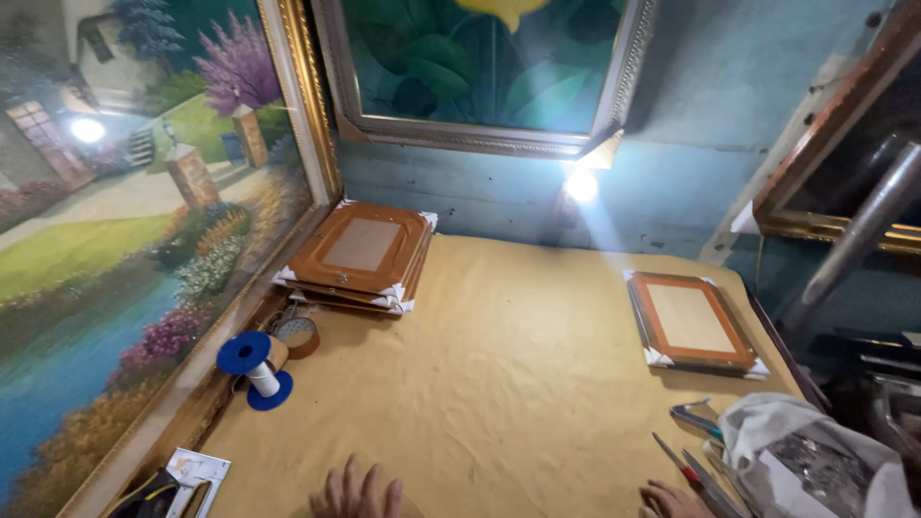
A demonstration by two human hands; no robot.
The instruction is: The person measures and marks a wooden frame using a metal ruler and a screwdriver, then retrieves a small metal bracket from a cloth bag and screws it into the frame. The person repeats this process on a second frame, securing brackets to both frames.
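Observation:
Only the fingertips of my left hand (357,493) show at the bottom edge, spread flat on the brown paper covering the table (499,384), holding nothing. My right hand (672,501) peeks in at the bottom right, its fingers resting on the paper beside a red-handled tool (676,460) and a metal blade. Whether it grips anything is hidden by the frame edge. A stack of brown picture frames with white corner guards (360,254) lies at the far left. A single brown frame (693,321) lies at the far right.
A blue spool (254,366) and a tape roll (299,336) sit by the left edge, a staple gun (187,480) at the bottom left. A crumpled white cloth (806,456) lies at the bottom right. Large framed paintings (125,211) lean against the walls; a bright lamp (580,184) shines at the back.

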